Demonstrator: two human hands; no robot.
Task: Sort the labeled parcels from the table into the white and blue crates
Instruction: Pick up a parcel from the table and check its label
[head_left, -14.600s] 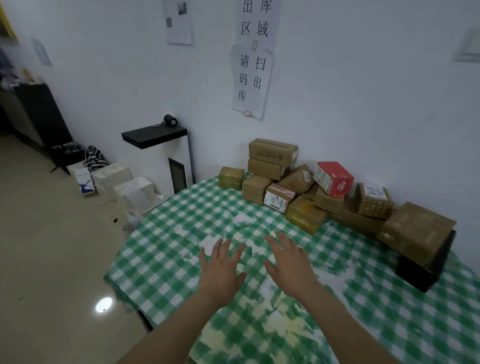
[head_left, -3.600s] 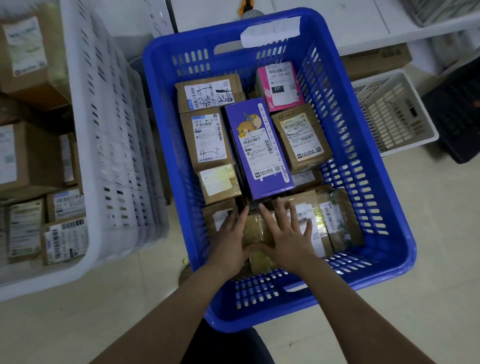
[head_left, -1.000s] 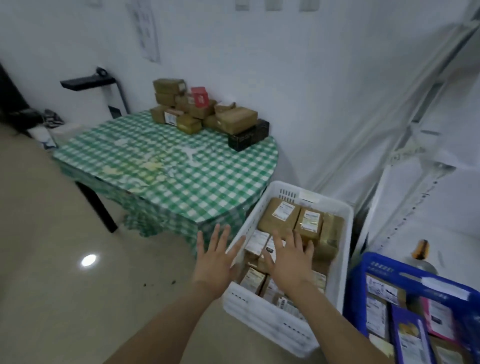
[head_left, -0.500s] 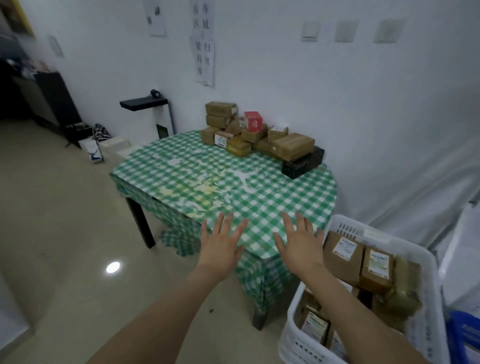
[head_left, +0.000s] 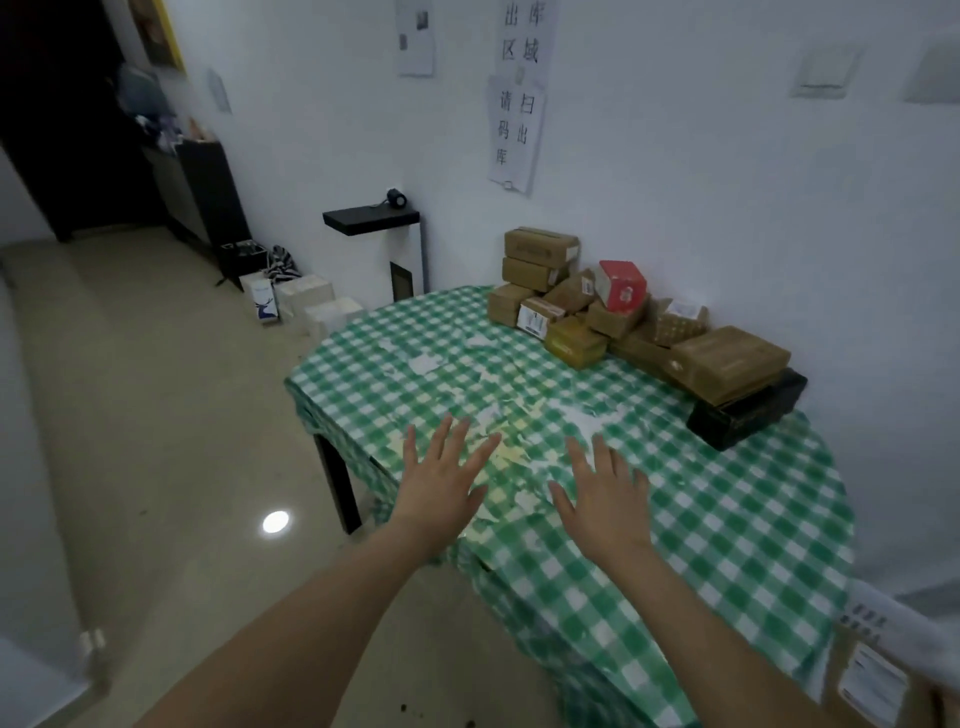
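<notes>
Your left hand (head_left: 441, 483) and your right hand (head_left: 602, 499) are both out in front of you, palms down, fingers straight and spread, and neither has hold of anything. They sit side by side with a gap between them, over the near part of the table (head_left: 727, 519) and its green-and-white checked cloth; whether they touch the cloth I cannot tell.

The parcels (head_left: 571, 312) are well away from your hands, heaped along the far edge of the table against the wall. At the left end, two brown cartons (head_left: 540, 254) are stacked one on the other. A red box (head_left: 622, 286) lies tilted on top of the middle of the heap. In front, a small parcel with a white barcode label (head_left: 539, 317) faces you, just beside a yellowish one (head_left: 576, 340). At the right end, a large brown carton (head_left: 732, 361) rests on a black box (head_left: 748, 415).

Down at the lower right corner, a piece of the white crate (head_left: 883, 618) shows, with a labelled brown parcel (head_left: 872, 680) inside it.

Paper signs (head_left: 517, 104) hang on the wall above the heap. Left of the table, a black shelf (head_left: 371, 221) tops a white unit, and white boxes (head_left: 311, 296) line the floor.
</notes>
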